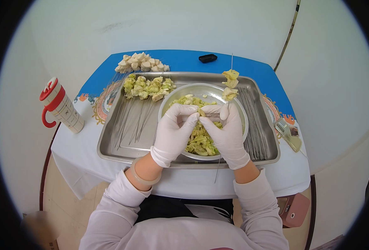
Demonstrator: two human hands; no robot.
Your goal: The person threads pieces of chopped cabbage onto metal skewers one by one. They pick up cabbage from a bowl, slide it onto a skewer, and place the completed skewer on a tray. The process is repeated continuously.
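Note:
White gloves cover both hands above a round metal bowl (164, 107) of cut cabbage leaves (201, 142). Between thumb and fingers, my left hand (178, 129) pinches one side of a small cabbage piece (201, 112). My right hand (226, 132) pinches the other side and also keeps a thin metal skewer (232, 61) in its fingers. Threaded cabbage pieces (230, 79) sit on that skewer above the right fingers, and its other end sticks out below the hand past the tray's front edge. Part of the skewer is hidden by the right hand.
The bowl stands in a metal tray (109, 153), with loaded cabbage skewers (148, 87) at left and bare skewers (253, 125) at right. Behind are skewers with pale chunks (140, 62) and a black object (208, 58). A tumbler (62, 106) and a phone (287, 134) flank the tray.

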